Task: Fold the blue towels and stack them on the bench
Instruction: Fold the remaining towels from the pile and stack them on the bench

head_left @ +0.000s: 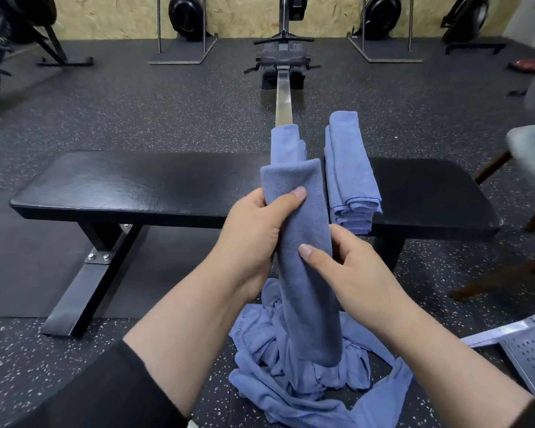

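I hold a long, narrow folded blue towel (303, 242) upright in front of the black bench (130, 186). My left hand (257, 230) grips its upper part, thumb across the front. My right hand (349, 267) pinches it lower down from the right side. The towel's top is doubled over, with one end sticking up behind. A stack of folded blue towels (349, 174) lies on the bench's right half. Below my hands, a heap of loose blue towels (306, 384) lies on the floor.
A rowing machine rail (283, 97) runs away behind the bench. Grey chairs with wooden legs (531, 162) stand at the right. A perforated metal rack (525, 347) lies on the floor at lower right. Fan machines line the far wall.
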